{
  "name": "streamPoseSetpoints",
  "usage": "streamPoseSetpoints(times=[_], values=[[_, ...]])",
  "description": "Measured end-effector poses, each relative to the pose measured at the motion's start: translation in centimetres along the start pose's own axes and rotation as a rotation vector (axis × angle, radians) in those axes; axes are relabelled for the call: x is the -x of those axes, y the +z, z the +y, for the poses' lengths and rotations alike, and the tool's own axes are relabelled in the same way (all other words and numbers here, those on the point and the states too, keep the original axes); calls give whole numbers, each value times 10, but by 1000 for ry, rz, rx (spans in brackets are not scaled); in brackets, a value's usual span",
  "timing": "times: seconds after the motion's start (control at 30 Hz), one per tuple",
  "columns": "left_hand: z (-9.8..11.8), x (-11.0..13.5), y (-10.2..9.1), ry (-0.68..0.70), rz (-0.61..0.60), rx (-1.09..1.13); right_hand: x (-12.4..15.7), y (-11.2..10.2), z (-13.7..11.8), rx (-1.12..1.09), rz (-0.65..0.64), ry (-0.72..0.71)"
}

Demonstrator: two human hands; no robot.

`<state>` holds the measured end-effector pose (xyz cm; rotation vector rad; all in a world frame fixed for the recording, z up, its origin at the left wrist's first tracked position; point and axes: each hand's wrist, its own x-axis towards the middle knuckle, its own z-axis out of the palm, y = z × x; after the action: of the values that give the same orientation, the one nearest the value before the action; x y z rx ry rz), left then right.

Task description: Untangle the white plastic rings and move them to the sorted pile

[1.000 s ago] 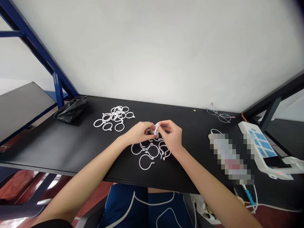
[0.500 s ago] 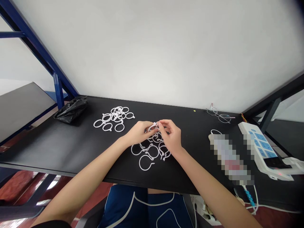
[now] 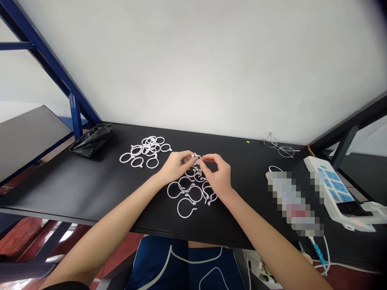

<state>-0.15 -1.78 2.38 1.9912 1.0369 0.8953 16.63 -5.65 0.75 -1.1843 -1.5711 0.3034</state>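
Over the middle of the black table [image 3: 75, 189], my left hand [image 3: 177, 166] and my right hand [image 3: 217, 174] meet fingertip to fingertip, both pinching one small white plastic ring [image 3: 196, 160] held just above the surface. Directly below my hands lies a loose cluster of several white rings [image 3: 190, 193]. A second heap of white rings [image 3: 146, 150] lies further back to the left, apart from both hands.
A crumpled black plastic bag [image 3: 90, 139] lies at the table's back left. Wire-framed glasses [image 3: 279, 147] rest at the back right. On the right sit a blurred-out object [image 3: 292, 201] and a white power strip [image 3: 334, 187]. Blue steel frame bars [image 3: 74, 117] stand on the left.
Both hands have lifted slightly and moved a little away from me with the ring; my right fingers have opened out from a tighter pinch. The rings on the table lie as before.
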Motion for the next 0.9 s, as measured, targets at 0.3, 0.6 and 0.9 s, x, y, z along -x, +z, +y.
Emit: streamPoseSetpoints(times=[0.3,0.6,0.9], values=[[0,0,1,-8,42,147,0,1,2,22,-51,-22],[-1,0,1,-38,45,283,0,1,3,63,-119,-40],[-1,-1,0,-50,25,283,1,2,1,-20,-171,96]])
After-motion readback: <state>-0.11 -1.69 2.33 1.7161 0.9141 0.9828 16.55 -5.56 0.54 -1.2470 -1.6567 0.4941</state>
